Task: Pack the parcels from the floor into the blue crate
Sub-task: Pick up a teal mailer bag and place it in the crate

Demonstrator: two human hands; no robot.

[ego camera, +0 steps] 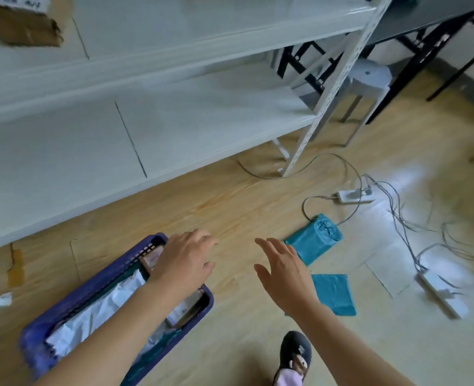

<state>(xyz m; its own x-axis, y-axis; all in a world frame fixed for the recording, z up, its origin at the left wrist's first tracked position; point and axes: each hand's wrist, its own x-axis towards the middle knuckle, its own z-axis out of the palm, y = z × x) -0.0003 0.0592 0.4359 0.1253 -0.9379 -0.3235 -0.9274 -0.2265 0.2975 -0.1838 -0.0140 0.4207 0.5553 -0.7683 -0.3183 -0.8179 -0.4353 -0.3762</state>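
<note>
Right hand (pixel 283 274) reaches out, fingers spread and empty, aiming for the teal parcel (pixel 315 238) just beyond it; a flatter teal parcel (pixel 334 293) lies beside the wrist. Left hand (pixel 184 264), loose and empty, hovers over the blue crate (pixel 91 288), likely steadying it.

Both bare forearms reach forward. The left hand (pixel 184 264) is palm down, fingers loosely curled, empty. The right hand (pixel 284 270) is open, fingers spread, thumb out, empty.
</note>
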